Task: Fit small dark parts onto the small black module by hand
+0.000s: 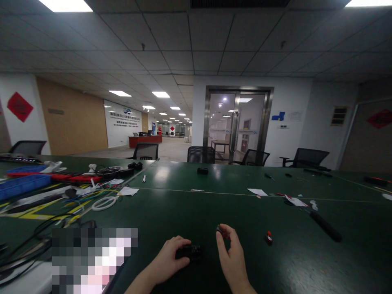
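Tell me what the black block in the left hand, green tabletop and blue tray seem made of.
Black block: probably plastic, judging by its dark, low-shine surface; possibly metal. Green tabletop: smooth, semi-gloss, perhaps vinyl or rubber, judging by soft reflections. Blue tray: likely plastic, fairly matte, given its even colour.

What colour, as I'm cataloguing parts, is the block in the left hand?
The block in the left hand is black; the head view shows it best.
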`<move>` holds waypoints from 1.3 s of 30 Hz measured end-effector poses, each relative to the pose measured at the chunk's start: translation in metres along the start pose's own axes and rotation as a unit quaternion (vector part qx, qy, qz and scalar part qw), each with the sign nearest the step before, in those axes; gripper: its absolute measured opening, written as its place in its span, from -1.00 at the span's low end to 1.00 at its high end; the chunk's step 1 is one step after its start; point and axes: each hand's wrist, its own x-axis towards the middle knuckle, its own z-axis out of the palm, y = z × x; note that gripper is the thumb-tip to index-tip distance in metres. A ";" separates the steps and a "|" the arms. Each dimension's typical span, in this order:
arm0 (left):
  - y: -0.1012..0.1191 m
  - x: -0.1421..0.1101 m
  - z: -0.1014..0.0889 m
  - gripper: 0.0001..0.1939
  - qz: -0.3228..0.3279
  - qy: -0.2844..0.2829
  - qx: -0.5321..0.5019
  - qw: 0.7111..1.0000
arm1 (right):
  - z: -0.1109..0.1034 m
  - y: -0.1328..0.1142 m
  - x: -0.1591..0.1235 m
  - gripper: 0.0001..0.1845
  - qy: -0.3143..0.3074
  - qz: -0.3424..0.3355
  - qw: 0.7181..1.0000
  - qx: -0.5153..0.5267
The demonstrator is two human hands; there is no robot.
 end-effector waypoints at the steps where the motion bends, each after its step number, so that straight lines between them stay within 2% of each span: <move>1: 0.001 0.000 0.000 -0.53 0.000 -0.001 0.001 1.000 | 0.000 0.000 0.000 -0.61 -0.004 0.004 1.000 -0.003; 10: 0.007 -0.001 0.000 -0.53 -0.002 0.010 0.012 1.000 | 0.002 -0.001 0.001 -0.59 0.014 -0.011 1.000 0.001; 20: 0.002 0.000 0.001 -0.53 0.008 0.007 0.003 1.000 | 0.001 -0.001 0.001 -0.61 -0.020 0.021 1.000 -0.008; 26: 0.007 0.000 -0.001 -0.55 0.007 0.009 -0.002 1.000 | 0.006 -0.005 -0.003 -0.68 -0.116 0.023 0.993 -0.015; 29: 0.007 0.000 -0.001 -0.55 0.012 0.014 0.005 1.000 | 0.011 -0.011 -0.007 -0.76 -0.154 -0.013 0.988 -0.027; 31: 0.006 0.001 0.001 -0.54 0.018 0.018 0.010 1.000 | 0.014 -0.015 -0.008 -0.83 -0.201 -0.043 0.978 -0.046; 35: 0.000 0.004 0.005 -0.57 0.032 0.032 0.007 0.999 | 0.016 -0.022 -0.009 -0.79 -0.263 -0.056 0.956 -0.115; 39: -0.001 0.005 0.006 -0.58 0.038 0.040 0.007 0.998 | 0.016 -0.026 -0.009 -0.76 -0.297 -0.054 0.936 -0.184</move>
